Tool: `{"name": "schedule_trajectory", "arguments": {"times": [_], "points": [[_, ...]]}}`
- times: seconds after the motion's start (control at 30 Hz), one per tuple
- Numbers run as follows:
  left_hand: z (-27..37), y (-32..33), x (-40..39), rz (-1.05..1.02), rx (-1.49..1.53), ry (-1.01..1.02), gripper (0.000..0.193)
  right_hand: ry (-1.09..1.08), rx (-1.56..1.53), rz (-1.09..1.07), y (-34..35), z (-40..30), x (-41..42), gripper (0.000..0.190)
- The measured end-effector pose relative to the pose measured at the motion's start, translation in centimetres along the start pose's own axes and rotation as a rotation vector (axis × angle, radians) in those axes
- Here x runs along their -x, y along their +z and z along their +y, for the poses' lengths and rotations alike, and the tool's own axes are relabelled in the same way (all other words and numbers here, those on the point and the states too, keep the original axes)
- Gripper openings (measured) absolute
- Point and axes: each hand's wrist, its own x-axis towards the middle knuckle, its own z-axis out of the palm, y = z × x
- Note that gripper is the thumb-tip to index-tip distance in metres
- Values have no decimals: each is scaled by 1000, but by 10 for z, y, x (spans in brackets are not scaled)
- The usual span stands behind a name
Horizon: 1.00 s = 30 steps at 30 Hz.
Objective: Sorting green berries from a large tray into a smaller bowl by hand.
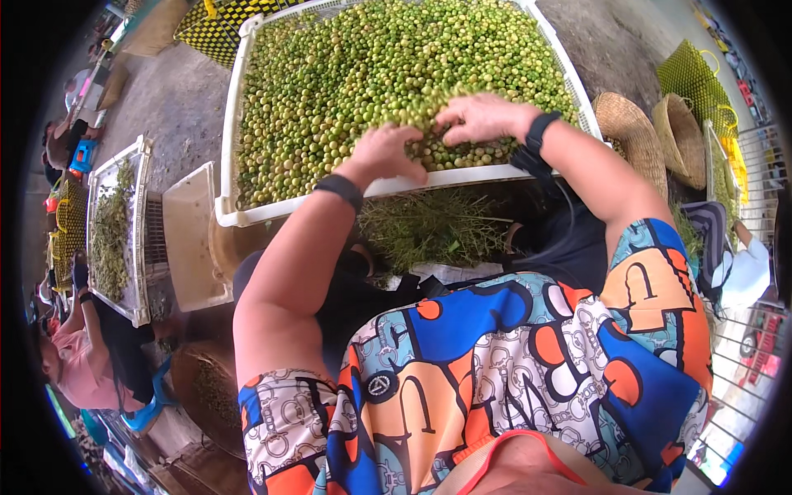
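Observation:
Before me stands a shallow white plastic tray (224, 161) filled with many small round green and yellowish fruits (346, 80). Near the front rim, my left hand (387, 153) rests low over the fruits, thumb and fingers apart. Just to its right and farther in, my right hand (486, 117) reaches into the fruits with its fingers bent and spread. Motion blurs that hand and the fruits around its fingertips, and some of those fingertips are hidden. A dark band circles each wrist. Between the hands and the rim, the fruit layer looks thinner.
Green stems (433, 229) are heaped below the tray's front edge. Left are an off-white plastic bin (192, 241), a white crate (142, 247) of plant matter, a round basket (192, 377) and a seated person (93, 365). Woven baskets (631, 130) stand right, another person (739, 272) beyond.

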Motion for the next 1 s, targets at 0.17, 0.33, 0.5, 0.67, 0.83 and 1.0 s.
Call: {"name": "schedule_trajectory", "arguments": {"times": [0.17, 0.33, 0.5, 0.67, 0.83, 1.0], "points": [[-12, -50, -31, 121, 156, -120, 85, 127, 109, 262, -23, 53, -36, 53], [-68, -90, 12, 260, 5, -243, 81, 65, 8, 330, -31, 67, 5, 43], [-96, -127, 86, -176, -174, -681, 88, -136, -337, 100, -3, 12, 39, 34], [-99, -111, 100, -200, 242, -831, 85, -309, -156, 6, 0, -55, 11, 41], [-92, -90, 34, -111, 165, -824, 86, -301, 172, 115, -14, -19, -77, 44], [-135, -85, -63, -59, -100, -650, 100, -146, 218, 156, -46, -4, -154, 46]]}}
